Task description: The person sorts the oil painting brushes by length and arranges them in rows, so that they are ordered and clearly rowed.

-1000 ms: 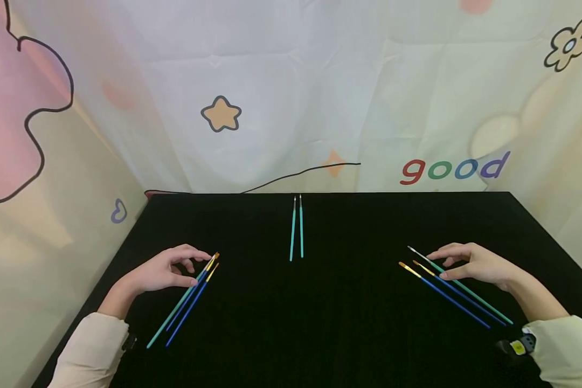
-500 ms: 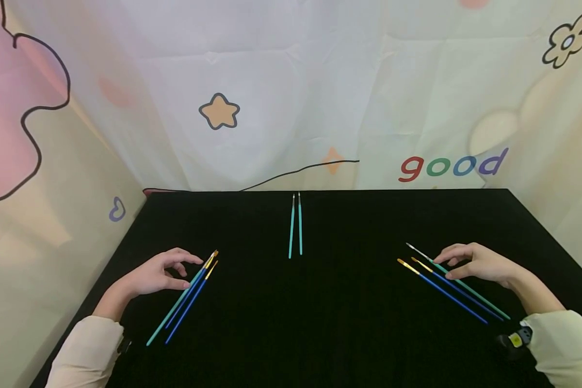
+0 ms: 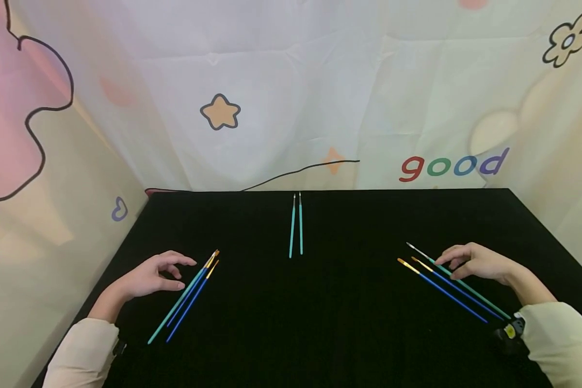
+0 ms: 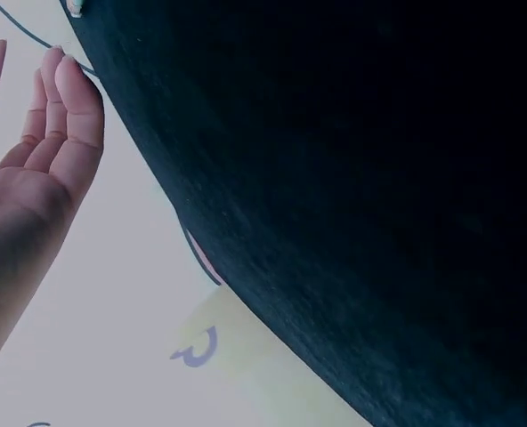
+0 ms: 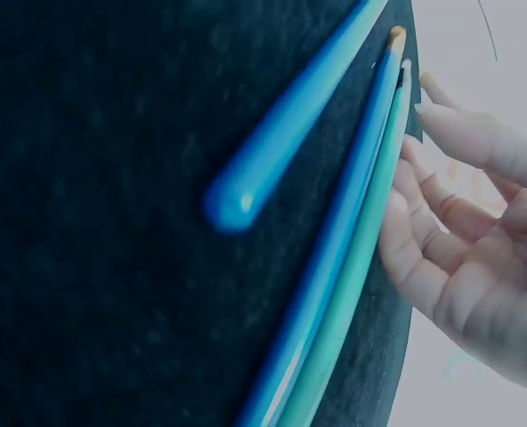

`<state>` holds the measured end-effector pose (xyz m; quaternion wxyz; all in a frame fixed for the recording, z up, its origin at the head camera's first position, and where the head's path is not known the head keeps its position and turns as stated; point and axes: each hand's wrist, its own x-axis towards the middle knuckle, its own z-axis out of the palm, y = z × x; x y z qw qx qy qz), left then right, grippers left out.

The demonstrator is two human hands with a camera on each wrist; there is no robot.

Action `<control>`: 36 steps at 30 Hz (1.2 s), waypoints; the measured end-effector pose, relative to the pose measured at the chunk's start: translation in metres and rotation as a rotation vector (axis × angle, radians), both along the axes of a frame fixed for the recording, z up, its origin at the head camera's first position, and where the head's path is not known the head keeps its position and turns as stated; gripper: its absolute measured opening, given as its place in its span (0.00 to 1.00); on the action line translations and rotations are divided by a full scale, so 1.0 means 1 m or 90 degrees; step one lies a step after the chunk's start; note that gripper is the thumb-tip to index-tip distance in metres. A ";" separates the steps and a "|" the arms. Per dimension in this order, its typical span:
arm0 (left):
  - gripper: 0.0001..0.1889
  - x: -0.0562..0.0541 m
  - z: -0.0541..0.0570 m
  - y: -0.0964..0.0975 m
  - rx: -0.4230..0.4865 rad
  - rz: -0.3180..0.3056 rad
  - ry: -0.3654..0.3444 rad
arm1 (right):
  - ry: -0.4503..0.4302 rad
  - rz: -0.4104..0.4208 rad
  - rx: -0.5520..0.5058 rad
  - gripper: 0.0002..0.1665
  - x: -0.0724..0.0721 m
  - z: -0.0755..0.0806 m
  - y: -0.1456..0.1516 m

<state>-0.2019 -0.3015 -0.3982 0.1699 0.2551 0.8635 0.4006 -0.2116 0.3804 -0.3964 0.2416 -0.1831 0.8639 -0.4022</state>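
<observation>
Black table (image 3: 320, 302): left hand (image 3: 147, 277) (fingers loose) backed off brushes (image 3: 186, 299)

One word can be read: "good" (image 3: 455, 168), printed in lower-case letters on the cloth backdrop (image 3: 320, 81) behind the desk (image 3: 320, 302), to the right of the middle and just above the desk's far edge. Its letters each have their own colour: a red g, a green o, a blue o and a purple d. The rest of the backdrop carries drawings only, a star (image 3: 220, 112), a flower (image 3: 567, 40) and a small heart (image 3: 119, 209), with no writing on them. The brushes (image 3: 296, 225) on the desk show no legible lettering, and both wrist views show no text either.
</observation>
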 end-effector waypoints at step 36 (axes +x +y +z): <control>0.16 -0.011 -0.008 -0.001 -0.060 0.004 -0.091 | 0.031 0.050 -0.008 0.20 -0.004 -0.015 0.013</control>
